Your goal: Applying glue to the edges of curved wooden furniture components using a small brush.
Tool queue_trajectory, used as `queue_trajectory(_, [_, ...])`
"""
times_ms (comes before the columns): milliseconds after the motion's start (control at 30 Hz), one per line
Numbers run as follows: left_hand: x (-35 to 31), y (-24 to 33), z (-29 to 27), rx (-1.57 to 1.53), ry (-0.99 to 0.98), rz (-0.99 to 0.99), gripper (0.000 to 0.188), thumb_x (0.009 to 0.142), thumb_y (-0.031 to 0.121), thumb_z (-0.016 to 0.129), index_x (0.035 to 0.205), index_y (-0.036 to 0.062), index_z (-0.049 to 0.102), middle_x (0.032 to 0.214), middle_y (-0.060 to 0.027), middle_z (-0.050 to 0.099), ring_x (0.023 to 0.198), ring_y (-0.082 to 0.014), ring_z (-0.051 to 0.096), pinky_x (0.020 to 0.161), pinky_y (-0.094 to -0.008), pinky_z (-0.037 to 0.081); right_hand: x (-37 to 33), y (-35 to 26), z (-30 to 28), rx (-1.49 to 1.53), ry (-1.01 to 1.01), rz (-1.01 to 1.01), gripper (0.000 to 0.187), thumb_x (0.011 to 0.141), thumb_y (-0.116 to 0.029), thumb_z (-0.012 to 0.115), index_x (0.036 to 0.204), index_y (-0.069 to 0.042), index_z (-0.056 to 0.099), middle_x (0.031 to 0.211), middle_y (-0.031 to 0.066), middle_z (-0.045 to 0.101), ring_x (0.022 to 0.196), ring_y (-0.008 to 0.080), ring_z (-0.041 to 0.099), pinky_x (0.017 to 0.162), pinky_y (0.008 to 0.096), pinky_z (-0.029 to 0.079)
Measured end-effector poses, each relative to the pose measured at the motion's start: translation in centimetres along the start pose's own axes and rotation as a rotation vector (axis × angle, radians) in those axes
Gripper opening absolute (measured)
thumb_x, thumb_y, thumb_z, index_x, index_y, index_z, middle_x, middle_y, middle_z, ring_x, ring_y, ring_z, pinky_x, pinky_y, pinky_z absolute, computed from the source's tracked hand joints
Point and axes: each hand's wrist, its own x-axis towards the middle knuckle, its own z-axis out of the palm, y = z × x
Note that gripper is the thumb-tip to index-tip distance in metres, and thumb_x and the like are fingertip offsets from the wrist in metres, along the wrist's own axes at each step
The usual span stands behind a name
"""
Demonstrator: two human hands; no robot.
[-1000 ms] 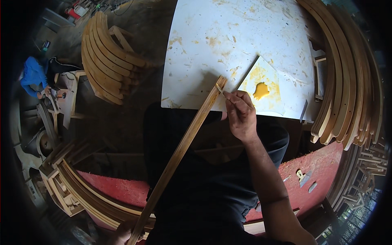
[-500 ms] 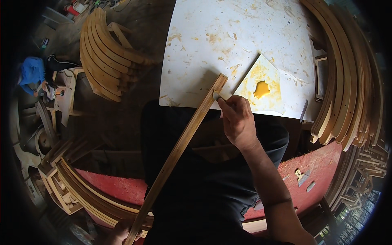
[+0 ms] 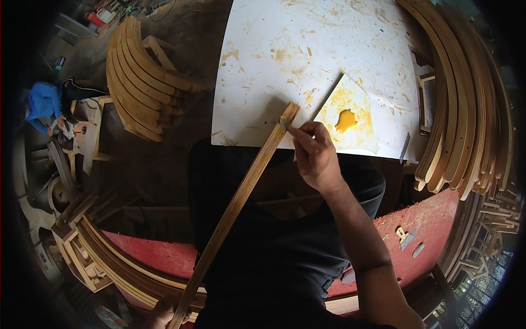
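A long wooden strip (image 3: 235, 205) slants across my lap, its far end over the near edge of a stained white tabletop (image 3: 257, 66). Around its near end my left hand (image 3: 163, 313) is closed, partly cut off by the lower edge. My right hand (image 3: 319, 156) pinches a small thin metal scraper blade (image 3: 284, 123), which lies against the strip close to its far end. Just right of that hand, a pale board (image 3: 359, 101) carries a blob of yellow-orange paste (image 3: 346, 120) and smears of the same colour.
Stacks of curved wooden pieces stand at far left (image 3: 142, 77) and right (image 3: 455, 109). A putty knife (image 3: 405, 237) lies on a red surface (image 3: 427, 225) to the right. More curved strips (image 3: 120, 263) lie lower left. Another person in blue (image 3: 44, 101) works at far left.
The scraper blade in my right hand has moved slightly left and up across the strip's face. The strip's far end has shifted a little left; my left hand keeps its hold.
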Motion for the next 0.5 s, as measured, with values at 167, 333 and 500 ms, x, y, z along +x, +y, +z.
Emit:
queue_trajectory(167, [-0.2,0.5,-0.2,-0.276,0.033,-0.065,0.038,0.107,0.035,0.048,0.1,0.0024,0.067,0.092,-0.0095,0.068,0.077,-0.0211,0.065,0.064,-0.0364,0.055,-1.4,-1.1,-0.2,-0.158,-0.065,-0.201,0.038,0.08,0.009,0.069,0.116,-0.002,0.073,0.1,0.0122,0.059,0.091,0.0303,0.063,0.076,0.0394,0.055])
queue_trajectory(333, [-0.2,0.7,1.3,-0.513,0.06,-0.136,0.036,0.107,0.033,0.049,0.098,0.0027,0.067,0.092,-0.0095,0.068,0.078,-0.0208,0.065,0.065,-0.0365,0.055,-4.9,-1.0,0.4,0.169,-0.034,-0.052,0.029,0.088,0.007,0.068,0.116,0.0,0.072,0.099,0.0107,0.061,0.087,0.0233,0.063,0.073,0.0339,0.053])
queue_trajectory(500, [-1.4,0.7,3.4,-0.714,0.055,-0.212,0.034,0.107,0.031,0.05,0.097,0.003,0.067,0.092,-0.0095,0.068,0.078,-0.0204,0.064,0.065,-0.0365,0.055,-4.5,-0.4,3.1,1.291,0.194,0.691,0.017,0.105,-0.016,0.061,0.106,-0.001,0.068,0.102,0.0071,0.064,0.083,0.017,0.062,0.072,0.0277,0.05])
